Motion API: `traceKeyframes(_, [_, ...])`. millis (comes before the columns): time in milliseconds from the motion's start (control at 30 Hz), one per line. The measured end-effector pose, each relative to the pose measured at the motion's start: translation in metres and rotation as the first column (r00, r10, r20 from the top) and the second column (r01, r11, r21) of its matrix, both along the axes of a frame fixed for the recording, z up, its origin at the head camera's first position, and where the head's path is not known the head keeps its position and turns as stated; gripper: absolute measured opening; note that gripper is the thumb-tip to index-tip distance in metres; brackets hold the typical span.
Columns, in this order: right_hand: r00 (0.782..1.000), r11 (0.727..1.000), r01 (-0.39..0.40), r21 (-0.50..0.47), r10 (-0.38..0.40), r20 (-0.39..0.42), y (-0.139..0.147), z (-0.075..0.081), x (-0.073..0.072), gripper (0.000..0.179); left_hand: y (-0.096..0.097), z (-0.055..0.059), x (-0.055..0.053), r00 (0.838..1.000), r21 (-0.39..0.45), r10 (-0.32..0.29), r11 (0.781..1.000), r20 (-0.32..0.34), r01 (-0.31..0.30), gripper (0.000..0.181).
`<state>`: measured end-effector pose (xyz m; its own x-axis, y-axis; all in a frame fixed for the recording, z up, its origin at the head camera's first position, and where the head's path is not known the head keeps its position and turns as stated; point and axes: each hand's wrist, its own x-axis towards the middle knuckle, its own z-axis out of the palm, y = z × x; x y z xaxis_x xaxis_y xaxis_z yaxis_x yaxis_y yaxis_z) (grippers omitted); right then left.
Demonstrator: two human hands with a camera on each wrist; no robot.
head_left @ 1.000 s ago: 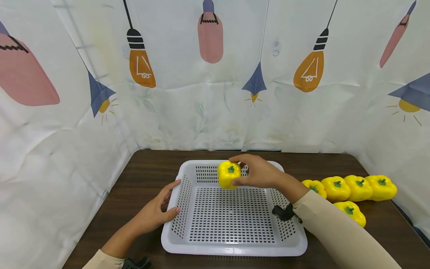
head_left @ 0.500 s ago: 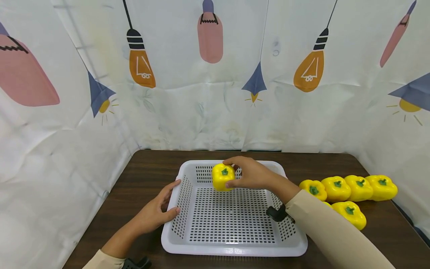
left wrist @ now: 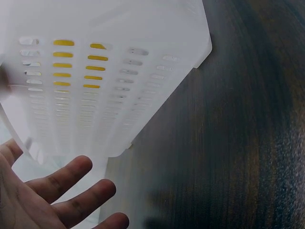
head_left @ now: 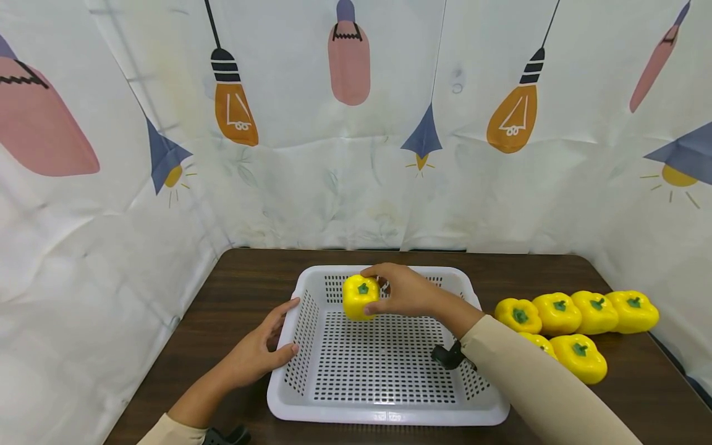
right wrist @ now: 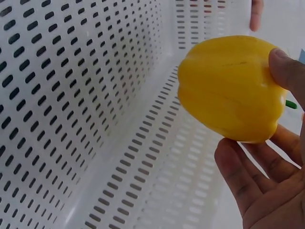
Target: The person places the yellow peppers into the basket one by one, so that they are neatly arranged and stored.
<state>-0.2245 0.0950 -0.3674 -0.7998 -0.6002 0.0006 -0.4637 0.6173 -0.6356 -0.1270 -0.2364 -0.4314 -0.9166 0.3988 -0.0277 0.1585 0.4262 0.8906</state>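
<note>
A yellow bell pepper (head_left: 358, 301) with a green stem is held between the thumb and fingers of my right hand (head_left: 410, 292). It hangs inside the white perforated plastic basket (head_left: 387, 416), toward the back left. From the right wrist view, the pepper (right wrist: 231, 90) lies on its side, thumb on top and fingers beneath. My left hand (head_left: 254, 351) rests at the basket's left rim, thumb and index fingertip touching it. Its other fingers (left wrist: 86, 202) stretch out straight, apart from the outer wall in the left wrist view. Yellow shows through the wall slots there.
Right of the basket, several yellow bell peppers (head_left: 558, 313) stand in a row on the dark wooden table (head_left: 261, 272). Two more, the nearer a pepper (head_left: 581, 358) in full view, sit in front; my right sleeve partly covers the other. A patterned white cloth (head_left: 356, 185) hangs behind.
My right hand has carried the bell pepper left and slightly toward me, over the basket. The sleeve now uncovers more of the peppers at right. My left hand has stayed at the rim.
</note>
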Motion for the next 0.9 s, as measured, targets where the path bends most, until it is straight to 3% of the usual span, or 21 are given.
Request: traceKeyframes(900, [0.998, 0.998, -0.062, 0.033, 0.062, 0.011, -0.027, -0.005, -0.006, 0.073, 0.000, -0.001, 0.000, 1.000, -0.006, 0.000, 1.000, 0.013, 0.000, 0.082])
